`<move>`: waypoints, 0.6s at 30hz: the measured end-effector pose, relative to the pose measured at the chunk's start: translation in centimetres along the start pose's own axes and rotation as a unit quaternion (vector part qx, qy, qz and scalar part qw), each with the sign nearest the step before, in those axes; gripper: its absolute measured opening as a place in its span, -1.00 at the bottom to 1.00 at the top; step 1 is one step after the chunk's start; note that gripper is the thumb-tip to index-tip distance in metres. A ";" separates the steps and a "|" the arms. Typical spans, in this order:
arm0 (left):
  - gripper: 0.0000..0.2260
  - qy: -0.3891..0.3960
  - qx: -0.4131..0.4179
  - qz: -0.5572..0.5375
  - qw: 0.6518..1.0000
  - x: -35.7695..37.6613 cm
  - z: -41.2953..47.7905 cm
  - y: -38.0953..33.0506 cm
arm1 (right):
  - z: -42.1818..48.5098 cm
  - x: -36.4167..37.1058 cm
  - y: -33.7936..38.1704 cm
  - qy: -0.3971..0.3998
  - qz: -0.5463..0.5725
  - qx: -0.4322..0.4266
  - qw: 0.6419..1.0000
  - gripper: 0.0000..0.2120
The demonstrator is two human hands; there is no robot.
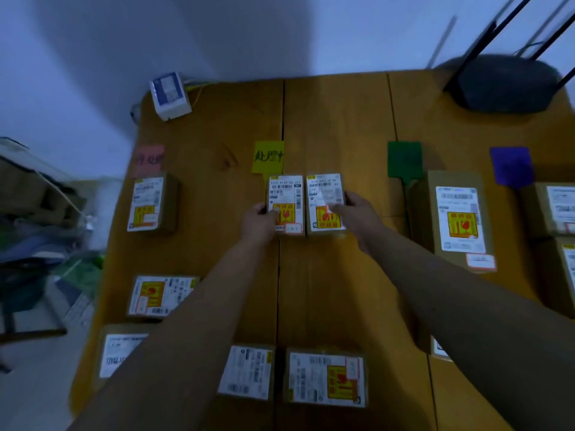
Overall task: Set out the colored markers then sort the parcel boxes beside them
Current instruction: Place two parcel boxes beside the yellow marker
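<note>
The left hand [259, 220] grips the left edge of a small parcel box [285, 204], and the right hand [357, 214] grips the right edge of a second small parcel box [325, 202]. The two boxes lie flat on the wooden table [339, 126], touching side by side, just below the yellow marker [268, 156].

These boxes are cardboard with a paper label on top, so I judge them stiff and light. The orange sticker with a glass sign suggests fragile content, so they should be slid or lifted gently. The best hold seems to be on the two long sides, thumb on one and fingers on the other, because the flat label face is smooth and gives little grip.

Markers: four in total. The pink marker [150, 160] is far to the left of the left hand, the yellow one is just beyond both hands, and the green marker [404, 160] and the purple marker [511, 165] are to the right of the right hand.

Parcel boxes: I count eleven at least partly in view; two are in the hands, one is below the pink marker, one large box [457, 220] is right of the right hand, two are at the right edge, and five are nearer to the body, some hidden by the arms
</note>
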State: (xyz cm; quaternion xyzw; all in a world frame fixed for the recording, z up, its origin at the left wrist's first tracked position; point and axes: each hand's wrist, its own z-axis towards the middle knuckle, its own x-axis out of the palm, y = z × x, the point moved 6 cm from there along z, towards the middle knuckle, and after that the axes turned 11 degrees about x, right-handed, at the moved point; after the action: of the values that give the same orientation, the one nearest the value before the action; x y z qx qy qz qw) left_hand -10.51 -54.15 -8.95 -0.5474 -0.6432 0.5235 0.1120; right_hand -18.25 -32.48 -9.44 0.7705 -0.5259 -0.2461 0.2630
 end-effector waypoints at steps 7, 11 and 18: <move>-0.55 -0.100 0.059 -0.048 0.992 -1.9 -3.0 -1.4 | -2.1 -0.7 -1.0 -0.026 0.021 -0.013 0.999 -0.34; -0.67 -0.072 0.138 -0.087 0.984 -2.5 -8.6 -3.0 | -6.5 -1.3 -1.2 -0.098 -0.016 -0.064 0.993 -0.36; -0.72 0.076 0.142 -0.187 0.969 -3.8 -17.0 -2.3 | -16.4 1.9 -2.9 0.009 0.060 -0.083 0.995 -0.58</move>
State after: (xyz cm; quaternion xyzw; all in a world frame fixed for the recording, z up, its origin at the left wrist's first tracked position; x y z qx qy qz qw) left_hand 1.75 -47.56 1.82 -0.4336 -0.6429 0.5364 0.3331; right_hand -4.92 -30.99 0.54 0.7153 -0.5462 -0.2659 0.3455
